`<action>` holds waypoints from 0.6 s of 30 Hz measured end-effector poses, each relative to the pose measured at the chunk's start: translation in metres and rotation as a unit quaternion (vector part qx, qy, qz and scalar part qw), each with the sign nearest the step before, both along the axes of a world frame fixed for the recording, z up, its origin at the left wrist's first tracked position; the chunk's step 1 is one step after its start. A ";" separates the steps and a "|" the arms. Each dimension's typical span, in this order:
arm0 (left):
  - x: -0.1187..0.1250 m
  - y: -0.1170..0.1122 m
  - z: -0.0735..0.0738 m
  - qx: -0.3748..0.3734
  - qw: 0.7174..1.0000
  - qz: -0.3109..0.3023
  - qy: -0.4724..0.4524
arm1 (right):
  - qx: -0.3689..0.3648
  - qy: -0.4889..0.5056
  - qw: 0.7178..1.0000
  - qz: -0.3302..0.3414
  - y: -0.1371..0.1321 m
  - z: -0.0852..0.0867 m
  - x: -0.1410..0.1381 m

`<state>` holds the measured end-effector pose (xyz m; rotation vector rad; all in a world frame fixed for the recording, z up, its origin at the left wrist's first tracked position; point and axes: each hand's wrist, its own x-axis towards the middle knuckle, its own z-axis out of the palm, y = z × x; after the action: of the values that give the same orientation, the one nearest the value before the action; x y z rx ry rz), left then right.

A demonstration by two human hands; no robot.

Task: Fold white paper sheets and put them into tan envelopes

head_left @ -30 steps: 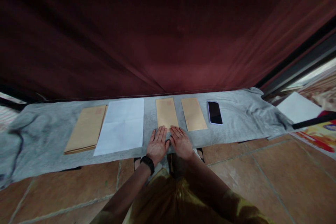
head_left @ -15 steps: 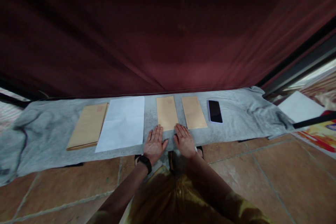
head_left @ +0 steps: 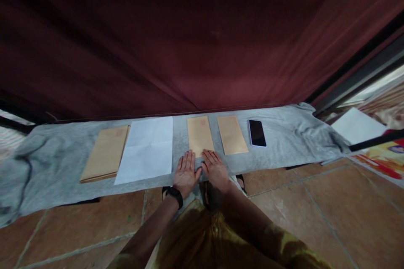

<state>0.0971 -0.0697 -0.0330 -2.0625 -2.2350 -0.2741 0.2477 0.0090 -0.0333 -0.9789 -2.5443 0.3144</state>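
Note:
Both my hands lie flat, palms down, on a grey cloth [head_left: 277, 153] spread over the floor. My left hand [head_left: 185, 173], with a black watch at the wrist, has its fingers stretched out just below a brown envelope [head_left: 199, 133]. My right hand [head_left: 215, 169] lies beside it, fingers spread, its fingertips touching that envelope's near edge. A second brown envelope [head_left: 231, 134] lies to the right, and a dark phone [head_left: 256, 133] beyond it. Left of my hands lies a white paper sheet [head_left: 145, 149], then a stack of brown envelopes [head_left: 105, 153].
A dark red curtain [head_left: 202, 42] hangs behind the cloth. Terracotta floor tiles [head_left: 315, 210] lie in front. At the far right are a white sheet [head_left: 356, 125], a black bar and a colourful printed mat [head_left: 383, 157]. My sandalled feet show under my hands.
My right hand has slid slightly left, closer to my left hand, with its fingertips back on the envelope's edge. The view has shifted a little.

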 end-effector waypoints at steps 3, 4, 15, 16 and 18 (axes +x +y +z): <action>0.001 0.000 0.000 0.002 1.000 0.002 0.002 | 0.003 0.006 1.000 -0.020 0.000 -0.002 0.006; 0.001 0.000 0.000 0.003 1.000 0.002 0.004 | 0.005 0.009 1.000 -0.027 0.000 -0.003 0.008; 0.001 -0.004 -0.005 0.031 0.999 0.021 -0.001 | 0.017 0.008 0.997 -0.070 -0.002 -0.006 0.017; 0.001 -0.004 -0.006 0.032 0.999 0.024 -0.001 | 0.018 0.008 0.997 -0.071 -0.003 -0.007 0.017; 0.000 -0.004 -0.007 0.034 0.999 0.027 -0.002 | 0.019 0.009 0.997 -0.077 -0.003 -0.009 0.017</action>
<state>0.0972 -0.0740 -0.0399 -1.9675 -2.2463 -0.3454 0.2648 0.0055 -0.0422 -1.1436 -2.4319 0.2298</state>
